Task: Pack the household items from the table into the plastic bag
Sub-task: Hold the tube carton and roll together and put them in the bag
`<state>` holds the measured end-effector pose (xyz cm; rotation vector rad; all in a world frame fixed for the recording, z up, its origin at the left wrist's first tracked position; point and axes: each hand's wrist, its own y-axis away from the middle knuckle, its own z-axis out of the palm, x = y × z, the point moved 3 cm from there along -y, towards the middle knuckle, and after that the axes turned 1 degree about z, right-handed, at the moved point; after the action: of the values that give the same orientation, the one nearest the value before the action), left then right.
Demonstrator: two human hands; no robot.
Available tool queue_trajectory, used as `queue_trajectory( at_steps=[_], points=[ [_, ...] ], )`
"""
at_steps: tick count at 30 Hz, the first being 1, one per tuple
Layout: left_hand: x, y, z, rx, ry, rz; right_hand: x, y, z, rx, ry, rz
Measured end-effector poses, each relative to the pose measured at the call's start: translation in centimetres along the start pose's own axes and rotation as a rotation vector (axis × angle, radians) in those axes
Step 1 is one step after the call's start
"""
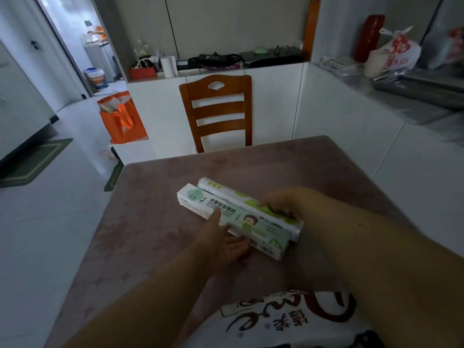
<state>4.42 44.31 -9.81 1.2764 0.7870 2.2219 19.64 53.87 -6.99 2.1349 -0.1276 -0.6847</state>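
While both boxes lie side by side mid-tabletop (155, 212), my left hand (221, 243) spreads its fingers (213, 217) against the foil box (233, 219); my right hand (288, 199) curls over the far wrap box (226, 190); plastic bag (288, 320) nearest me.

A long green-and-white foil box (233, 218) lies flat just beside a clear-wrapped roll (251, 200); white printed plastic bag (283, 320) nearer.
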Motion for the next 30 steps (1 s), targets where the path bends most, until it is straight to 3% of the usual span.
queue_trajectory(
  at_steps=[1, 5, 8, 16, 20, 30],
  points=[
    [-0.1, -0.1, 0.1, -0.003, -0.013, -0.001, -0.8, 0.0, 0.9, 0.018, -0.019, -0.042],
    [-0.6, -0.5, -0.3, 0.05, -0.133, -0.031, -2.5, -1.5, 4.6, 0.438, 0.497, -0.184],
    [-0.5, 0.4, -1.4, 0.166, -0.266, -0.034, -2.0, -1.5, 4.8, 0.483, 0.598, -0.184],
    [2.0, 5.0, -2.0, 0.236, -0.271, 0.102, -1.2, 3.4, 3.5, 0.325, 0.058, -0.169],
    [3.0, 9.3, 0.0, 0.211, -0.266, 0.15, -1.8, 8.9, 2.1, 0.341, -0.123, -0.283],
    [4.5, 21.7, 3.4, 0.178, -0.399, 0.364, -2.0, 23.5, 2.9, 0.297, -0.514, -0.766]
  ],
)
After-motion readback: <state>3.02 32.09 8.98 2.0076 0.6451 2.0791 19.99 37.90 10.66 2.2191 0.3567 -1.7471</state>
